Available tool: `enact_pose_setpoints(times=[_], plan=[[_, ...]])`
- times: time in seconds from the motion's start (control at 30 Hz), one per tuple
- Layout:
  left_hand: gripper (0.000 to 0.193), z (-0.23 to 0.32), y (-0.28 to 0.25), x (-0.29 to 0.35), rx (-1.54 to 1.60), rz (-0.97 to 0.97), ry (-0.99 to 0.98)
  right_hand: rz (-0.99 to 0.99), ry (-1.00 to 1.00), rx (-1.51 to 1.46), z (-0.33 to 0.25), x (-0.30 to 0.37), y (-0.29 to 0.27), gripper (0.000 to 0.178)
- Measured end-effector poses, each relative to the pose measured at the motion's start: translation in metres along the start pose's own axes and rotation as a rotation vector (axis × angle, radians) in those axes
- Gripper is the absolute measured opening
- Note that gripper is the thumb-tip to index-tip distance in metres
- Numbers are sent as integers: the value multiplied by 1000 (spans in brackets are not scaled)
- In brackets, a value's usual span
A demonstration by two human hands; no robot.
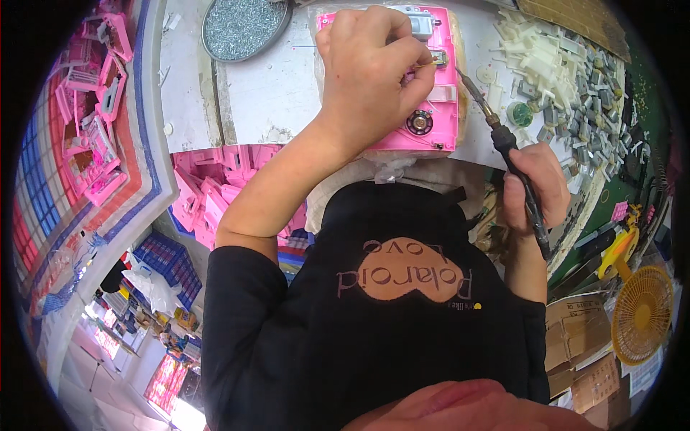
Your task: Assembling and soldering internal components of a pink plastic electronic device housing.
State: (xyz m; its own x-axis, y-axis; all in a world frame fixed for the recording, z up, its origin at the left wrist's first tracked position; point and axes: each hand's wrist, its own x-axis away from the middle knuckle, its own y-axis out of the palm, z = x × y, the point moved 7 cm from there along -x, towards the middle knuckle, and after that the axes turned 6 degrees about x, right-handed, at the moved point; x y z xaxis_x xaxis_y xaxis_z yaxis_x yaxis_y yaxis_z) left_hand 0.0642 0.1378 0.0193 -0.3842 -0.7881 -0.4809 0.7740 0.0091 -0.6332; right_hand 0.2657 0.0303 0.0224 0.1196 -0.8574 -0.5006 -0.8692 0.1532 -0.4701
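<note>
Left hand (377, 75): reaches over the pink plastic housing; thumb and index fingertips pinched together on a thin wire (425, 66).
Right hand (539, 185): fingers wrapped around the dark handle of the soldering iron (519, 165), clamped on it.
Iron tip: points up and leftward, beside the housing's right edge; contact cannot be told.
Pink plastic housing (447, 133): lies on the white worktable (266, 100) in front of the person, partly covered by the left hand; round black speaker (420, 122) set in its near part.
Upper left of table: round dish (288, 18) filled with small silver screws (241, 27).
Right of housing: heap of white plastic parts (539, 54), pile of grey plastic parts (575, 133), small green container (519, 114).
Below table edge, left: more pink housings (208, 201).
</note>
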Motion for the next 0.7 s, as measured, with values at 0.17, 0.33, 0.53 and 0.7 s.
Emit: enact_pose_setpoints(times=[0.17,0.33,0.53,0.7], plan=[[12,2,0,1,-82,-22,49,14,55,-40,2,0,-6,25],[9,-7,7,11,-109,44,52,34,84,-83,5,1,-12,26],[14,-6,4,10,-130,-22,21,41,36,-62,5,-2,-17,27],[14,-3,2,10,-119,-22,15,36,16,-46,3,-5,-19,26]])
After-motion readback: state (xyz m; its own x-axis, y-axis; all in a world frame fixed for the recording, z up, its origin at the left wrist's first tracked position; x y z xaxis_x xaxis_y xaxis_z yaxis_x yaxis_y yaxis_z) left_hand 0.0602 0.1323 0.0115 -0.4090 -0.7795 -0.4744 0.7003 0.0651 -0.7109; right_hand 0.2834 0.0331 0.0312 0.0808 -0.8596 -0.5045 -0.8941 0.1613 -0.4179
